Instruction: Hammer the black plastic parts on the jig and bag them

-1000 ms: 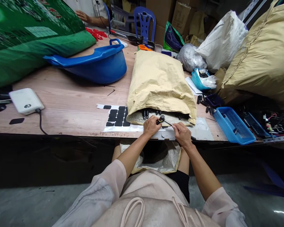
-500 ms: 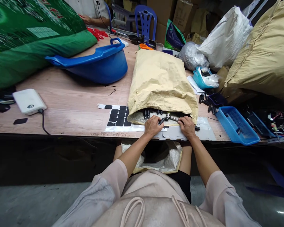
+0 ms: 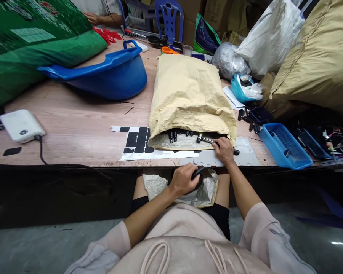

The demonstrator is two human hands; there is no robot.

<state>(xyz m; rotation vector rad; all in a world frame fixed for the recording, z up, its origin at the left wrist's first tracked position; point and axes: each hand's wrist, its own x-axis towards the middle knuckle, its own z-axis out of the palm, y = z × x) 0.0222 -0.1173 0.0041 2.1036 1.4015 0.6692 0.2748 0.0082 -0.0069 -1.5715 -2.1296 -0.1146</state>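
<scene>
Black piece [image 3: 197, 173], silver-and-black tool [image 3: 207, 140], plain tan sack [image 3: 191, 85], blue basin [image 3: 117, 78], white sheet [image 3: 171, 154] with black patches [image 3: 142, 139]

Your left hand [image 3: 183, 180] has carried its black piece [image 3: 197, 173] from beyond the lap sack [image 3: 156, 184] to over that sack's mouth.

No wording legible, red lettering [image 3: 49, 7] on green sack [image 3: 31, 57], cropped and unreadable, pale printed panel [image 3: 32, 35] on same sack, likewise unreadable, faint printing on cardboard box [image 3: 215, 17], dark oval mark [image 3: 23, 132] on white device [image 3: 20, 122], indistinct.
</scene>
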